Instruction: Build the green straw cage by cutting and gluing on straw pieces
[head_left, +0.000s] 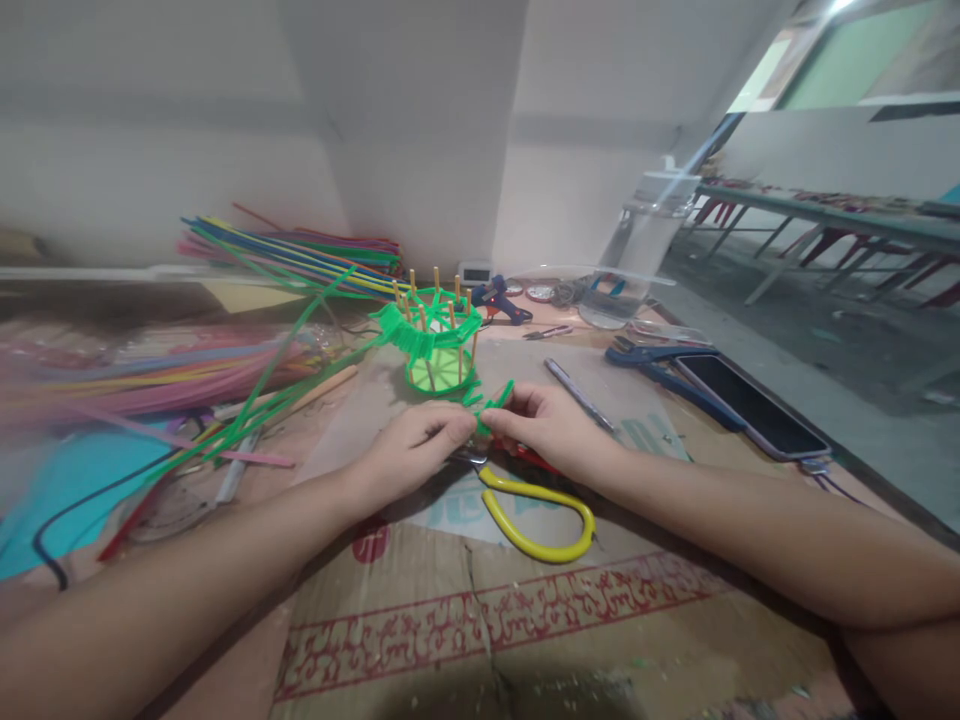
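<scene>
My left hand (pixel 427 440) and my right hand (pixel 544 428) meet over the middle of the work surface, both closed in a pinch. Between their fingertips is a short bent piece of green pipe cleaner (pixel 486 416), partly hidden by the fingers. Just below my hands lies a pair of scissors with yellow handles (pixel 555 552); the blades are mostly covered by my hands. Behind my hands stands a small round green frame (pixel 433 345) with upright wooden sticks and green pieces around its upper ring.
Bundles of coloured pipe cleaners (pixel 300 250) lie at the back left. A blue glue gun (pixel 504 300) and a clear water bottle (pixel 634 250) stand behind. On the right are a pen (pixel 577 393), blue-handled pliers (pixel 675 380) and a phone (pixel 752 405). Printed cardboard (pixel 420 640) covers the front.
</scene>
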